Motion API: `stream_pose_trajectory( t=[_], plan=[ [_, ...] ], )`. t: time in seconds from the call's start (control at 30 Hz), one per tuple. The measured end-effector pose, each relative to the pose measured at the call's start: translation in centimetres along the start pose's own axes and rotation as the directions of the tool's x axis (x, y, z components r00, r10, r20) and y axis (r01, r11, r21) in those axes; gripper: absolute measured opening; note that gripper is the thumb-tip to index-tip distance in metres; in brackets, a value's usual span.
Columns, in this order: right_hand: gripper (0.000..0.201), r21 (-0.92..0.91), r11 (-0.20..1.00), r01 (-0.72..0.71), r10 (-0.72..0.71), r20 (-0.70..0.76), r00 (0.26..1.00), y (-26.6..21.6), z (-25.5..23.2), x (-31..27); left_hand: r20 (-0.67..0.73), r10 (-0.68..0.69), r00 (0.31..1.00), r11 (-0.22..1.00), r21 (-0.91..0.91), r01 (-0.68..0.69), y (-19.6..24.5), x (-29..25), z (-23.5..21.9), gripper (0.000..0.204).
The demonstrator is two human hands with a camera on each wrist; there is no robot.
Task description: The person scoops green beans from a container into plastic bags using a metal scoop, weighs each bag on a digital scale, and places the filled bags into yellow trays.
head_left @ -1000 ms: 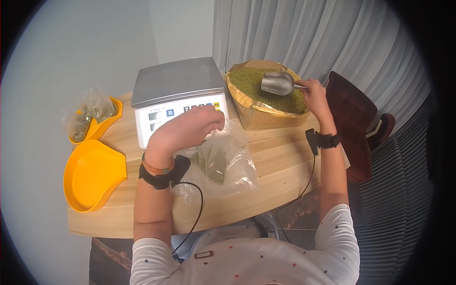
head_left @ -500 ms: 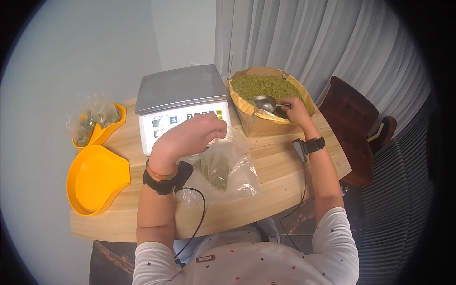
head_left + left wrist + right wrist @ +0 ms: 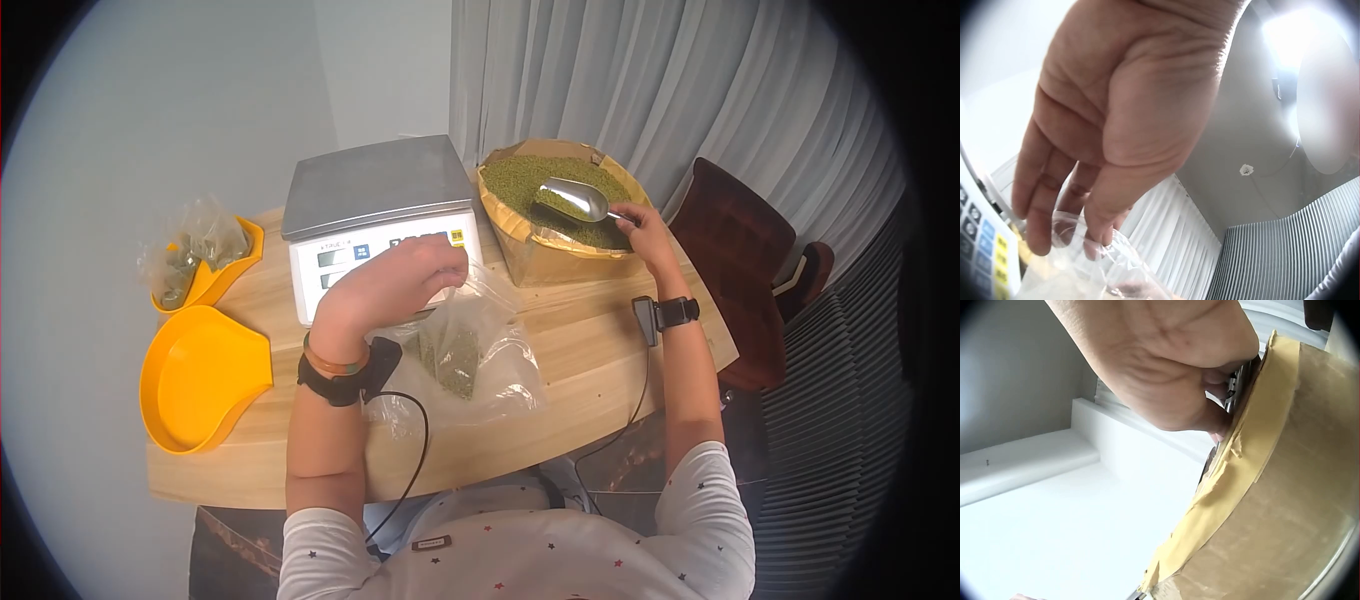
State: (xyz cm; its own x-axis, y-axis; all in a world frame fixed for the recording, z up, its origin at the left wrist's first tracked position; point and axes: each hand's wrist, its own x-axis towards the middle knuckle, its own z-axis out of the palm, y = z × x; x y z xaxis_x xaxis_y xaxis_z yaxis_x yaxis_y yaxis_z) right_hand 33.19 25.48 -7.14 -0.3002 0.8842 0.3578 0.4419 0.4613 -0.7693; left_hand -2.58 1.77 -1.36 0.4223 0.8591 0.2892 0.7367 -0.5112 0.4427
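Observation:
My right hand (image 3: 648, 238) grips the handle of a metal scoop (image 3: 578, 198), which is over the green grains (image 3: 530, 178) in a cardboard box (image 3: 545, 262). In the right wrist view the hand (image 3: 1172, 369) is at the taped rim of the box (image 3: 1272, 406). My left hand (image 3: 405, 278) pinches the top edge of a clear plastic bag (image 3: 510, 375) in front of the scale; some green material lies inside the bag. The left wrist view has the thumb and fingers of the hand (image 3: 1110, 119) on the bag's edge (image 3: 1104, 269).
A scale (image 3: 380, 185) with a grey plate stands behind my left hand. At the table's left are a yellow tray (image 3: 200, 375) and another yellow holder (image 3: 235, 268) with filled bags (image 3: 215, 235). A dark red chair (image 3: 735, 260) stands on the right.
The scoop went down toward the near right of the grains, then rose and moved slightly away from me. My left hand keeps hold of the bag.

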Motion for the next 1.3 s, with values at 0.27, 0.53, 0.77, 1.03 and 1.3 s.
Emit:
stream_pose_trajectory(
  t=[0.27,0.53,0.77,1.03,1.3],
  plan=[
    [0.024,0.014,1.000,0.007,-0.007,0.039,0.999,-5.1,-2.0,-2.5,-0.005,-0.040,0.999,0.999,-0.024,0.040,0.1,0.0,0.0,0.017],
    [0.025,0.064,0.993,0.102,-0.118,0.358,0.926,-11.8,-0.9,-5.7,-0.017,0.008,1.000,1.000,-0.022,-0.009,0.1,0.1,-0.1,0.016],
    [0.023,-0.132,0.891,0.434,-0.348,0.413,0.842,-15.7,1.2,-7.7,-0.006,0.029,1.000,0.999,-0.021,-0.029,0.2,-0.1,-0.4,0.015],
    [0.024,-0.375,0.688,0.621,-0.481,0.405,0.777,-19.4,1.9,-9.8,-0.070,0.075,0.995,0.997,-0.008,-0.076,0.1,-0.2,-0.3,0.011],
    [0.025,-0.416,0.652,0.634,-0.522,0.360,0.773,-19.6,1.3,-10.3,-0.006,-0.006,1.000,0.999,-0.043,0.006,0.5,-0.3,-0.5,0.015]
  ],
)
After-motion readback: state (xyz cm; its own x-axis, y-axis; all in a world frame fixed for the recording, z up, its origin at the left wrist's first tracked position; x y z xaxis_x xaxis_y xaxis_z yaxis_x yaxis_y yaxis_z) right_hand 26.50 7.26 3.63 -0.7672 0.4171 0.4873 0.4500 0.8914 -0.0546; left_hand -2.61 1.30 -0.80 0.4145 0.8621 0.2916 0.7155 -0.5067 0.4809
